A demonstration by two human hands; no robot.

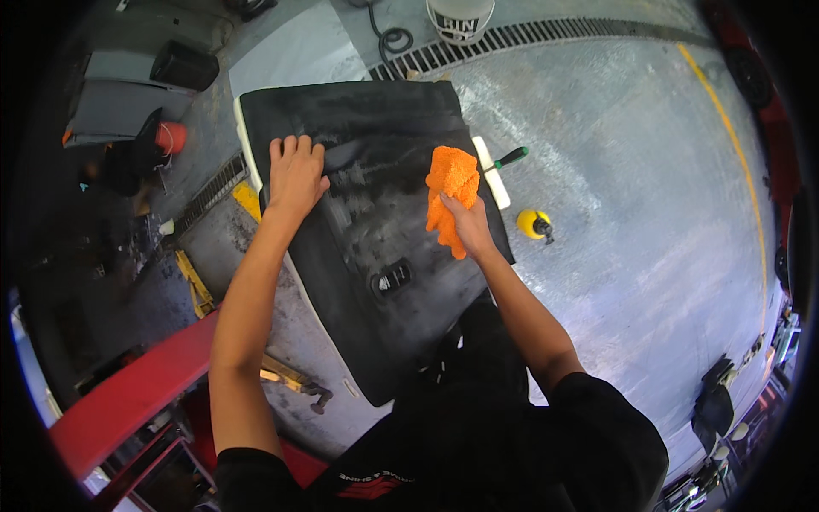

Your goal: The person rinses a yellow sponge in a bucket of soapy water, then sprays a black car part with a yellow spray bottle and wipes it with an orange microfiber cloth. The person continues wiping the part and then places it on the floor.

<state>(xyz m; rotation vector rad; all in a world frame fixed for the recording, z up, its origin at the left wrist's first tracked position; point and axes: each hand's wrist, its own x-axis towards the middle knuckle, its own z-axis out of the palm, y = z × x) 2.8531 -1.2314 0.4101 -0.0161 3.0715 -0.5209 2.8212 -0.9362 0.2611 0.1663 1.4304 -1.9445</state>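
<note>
A large black mat-like panel (367, 341) lies in front of me, with pale streaks across its middle. My right hand (471, 224) grips a crumpled orange microfiber cloth (452, 175) over the panel's right part. The cloth covers whatever lies directly beneath it. On the panel's upper left, my left hand (297, 177) rests with its fingers apart and lightly bent, holding nothing. Closer to my body, a small dark object with a black-and-white label (391, 278) sits on the panel; its kind is unclear.
Past the panel's right edge are a green-and-black handle (512, 157) and a yellow bottle with a black spray head (534, 224). A white bucket (461, 19) stands by the floor grating (529, 32). Red equipment (136, 388) and a yellow metal piece (194, 284) are at left.
</note>
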